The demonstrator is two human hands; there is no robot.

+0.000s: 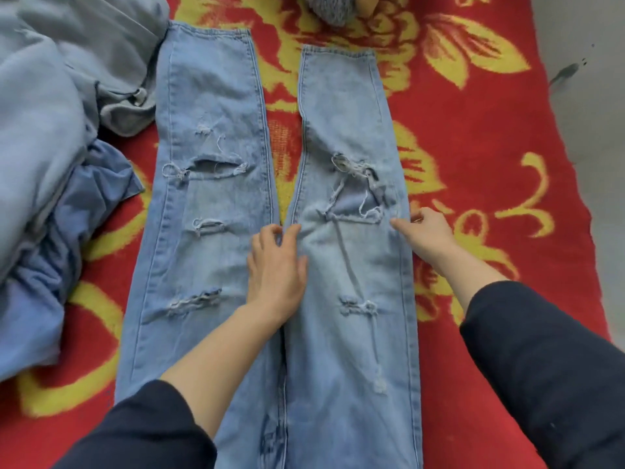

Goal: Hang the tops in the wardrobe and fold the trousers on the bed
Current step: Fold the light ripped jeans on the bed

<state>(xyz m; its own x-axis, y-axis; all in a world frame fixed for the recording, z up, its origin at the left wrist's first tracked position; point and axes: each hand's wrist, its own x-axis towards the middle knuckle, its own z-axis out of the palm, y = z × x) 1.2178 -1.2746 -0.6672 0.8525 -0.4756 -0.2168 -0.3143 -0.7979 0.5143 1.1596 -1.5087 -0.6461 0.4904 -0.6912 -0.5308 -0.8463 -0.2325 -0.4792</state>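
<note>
Light blue ripped jeans [216,204] lie flat on the bed, legs pointing away from me and slightly apart. My left hand [275,265] rests palm down on the inner edge of the right trouser leg, fingers spread. At the outer seam of that same leg, beside the big knee rip, my right hand [427,233] touches the edge with loosely curled fingers; I cannot tell whether it pinches the cloth. A heap of pale blue and grey tops [50,137] lies at the left, touching the left trouser leg.
A red blanket with yellow flowers [490,157] covers the bed. A grey knitted thing [329,8] sits at the far edge. Grey floor [595,79] shows beyond the bed's right side.
</note>
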